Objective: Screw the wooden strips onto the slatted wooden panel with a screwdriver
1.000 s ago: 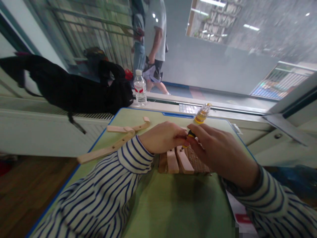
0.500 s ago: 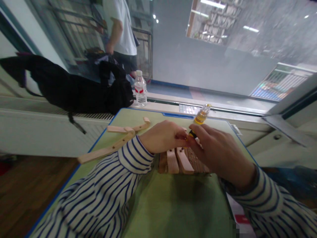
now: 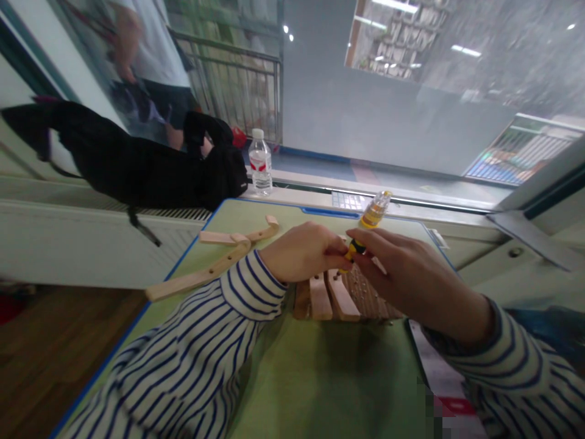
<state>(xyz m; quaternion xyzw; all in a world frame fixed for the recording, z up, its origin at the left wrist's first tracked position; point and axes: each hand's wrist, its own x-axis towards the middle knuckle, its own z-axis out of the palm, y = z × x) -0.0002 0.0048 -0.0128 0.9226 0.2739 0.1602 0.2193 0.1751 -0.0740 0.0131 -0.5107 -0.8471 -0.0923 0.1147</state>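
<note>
A screwdriver [image 3: 375, 210] with a clear and yellow handle and a black-and-yellow collar stands tilted above a small brown wooden board [image 3: 370, 299]. My right hand [image 3: 411, 280] is closed on it, thumb and fingers around the collar. My left hand [image 3: 306, 250] pinches low on the screwdriver near its tip, just above a pale wooden strip [image 3: 342, 299] with dark screw holes. Beside that strip lies a second pale strip [image 3: 320, 299] on the same board. My fingers hide the exact spot where the tip meets the wood.
Two curved wooden pieces with holes, one long [image 3: 196, 279] and one shorter [image 3: 260, 233], lie left on the green table [image 3: 292, 378]. Beyond the table's far edge stand a water bottle [image 3: 260, 164] and a black bag [image 3: 150, 171]. A person [image 3: 159, 61] is outside the window.
My right hand has shifted slightly right and its fingers have loosened a little, showing more of the collar. My left hand has barely moved. The person outside has moved left.
</note>
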